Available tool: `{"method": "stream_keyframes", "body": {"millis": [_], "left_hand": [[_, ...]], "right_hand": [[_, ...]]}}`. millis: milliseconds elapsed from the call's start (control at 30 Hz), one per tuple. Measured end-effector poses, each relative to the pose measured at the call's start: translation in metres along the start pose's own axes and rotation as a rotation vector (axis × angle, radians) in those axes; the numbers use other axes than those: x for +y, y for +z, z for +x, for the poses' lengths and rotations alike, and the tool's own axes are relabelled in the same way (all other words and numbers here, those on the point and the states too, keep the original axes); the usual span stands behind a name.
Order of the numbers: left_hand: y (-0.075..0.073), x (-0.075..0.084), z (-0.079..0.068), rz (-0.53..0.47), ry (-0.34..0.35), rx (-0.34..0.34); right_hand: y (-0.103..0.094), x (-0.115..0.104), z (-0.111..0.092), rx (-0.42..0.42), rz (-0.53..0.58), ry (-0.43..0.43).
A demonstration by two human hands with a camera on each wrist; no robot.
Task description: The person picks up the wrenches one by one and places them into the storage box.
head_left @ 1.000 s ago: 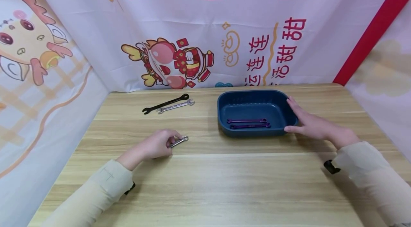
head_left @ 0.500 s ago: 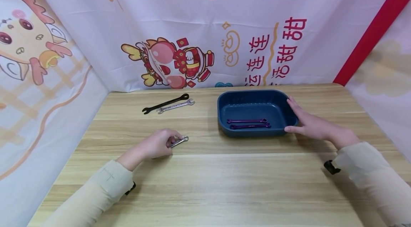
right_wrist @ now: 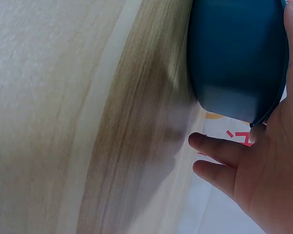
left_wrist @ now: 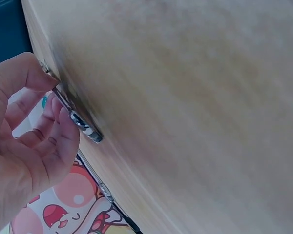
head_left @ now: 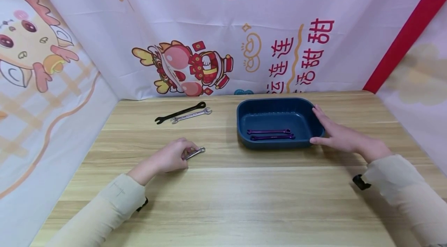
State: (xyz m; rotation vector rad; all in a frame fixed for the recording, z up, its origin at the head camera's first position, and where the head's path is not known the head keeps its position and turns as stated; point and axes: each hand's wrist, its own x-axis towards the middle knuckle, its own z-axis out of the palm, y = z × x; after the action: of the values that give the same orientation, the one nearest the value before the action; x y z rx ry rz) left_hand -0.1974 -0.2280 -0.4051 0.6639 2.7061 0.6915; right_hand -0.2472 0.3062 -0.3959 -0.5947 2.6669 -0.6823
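Observation:
In the head view my left hand (head_left: 173,156) pinches a short silver wrench (head_left: 195,152) between thumb and fingers, low over the table. Up close in the left wrist view, the silver wrench (left_wrist: 86,127) slants down from the thumb tip, and part of it is hidden by the fingers. My right hand (head_left: 343,137) touches the right end of a dark blue bin (head_left: 279,145), its fingers extended along the rim and the thumb at the front corner. Two purple wrenches (head_left: 272,136) lie side by side on the bin's floor.
A black wrench (head_left: 179,113) and a silver open-end wrench (head_left: 191,115) lie beyond my left hand. The wooden table (head_left: 237,200) meets a printed cloth (head_left: 216,18) at its back edge, and cloth also hangs on both sides.

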Motion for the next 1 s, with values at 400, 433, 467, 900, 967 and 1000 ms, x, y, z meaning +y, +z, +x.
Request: {"method": "stream_keyframes", "body": {"millis": [400,433,467,900,967,1000], "left_hand": [[-0.001,0.001,0.003,-0.023,-0.018,-0.005],[-0.002,0.001,0.004,-0.024,-0.016,-0.008],[-0.002,0.0,0.004,-0.027,-0.015,-0.012],[-0.011,-0.001,0.003,-0.071,-0.037,-0.023],[-0.012,-0.002,0.003,-0.062,-0.044,-0.031],[-0.012,-0.002,0.003,-0.06,-0.049,-0.036]], "right_hand": [[0.0,0.0,0.0,0.007,-0.002,-0.013],[0.0,0.001,0.0,0.007,-0.003,-0.013],[0.0,0.001,0.0,0.008,-0.004,-0.013],[-0.001,0.0,0.001,0.01,0.004,-0.015],[-0.001,0.0,0.001,0.009,0.004,-0.017],[-0.001,0.001,0.001,0.009,0.003,-0.018]]}}
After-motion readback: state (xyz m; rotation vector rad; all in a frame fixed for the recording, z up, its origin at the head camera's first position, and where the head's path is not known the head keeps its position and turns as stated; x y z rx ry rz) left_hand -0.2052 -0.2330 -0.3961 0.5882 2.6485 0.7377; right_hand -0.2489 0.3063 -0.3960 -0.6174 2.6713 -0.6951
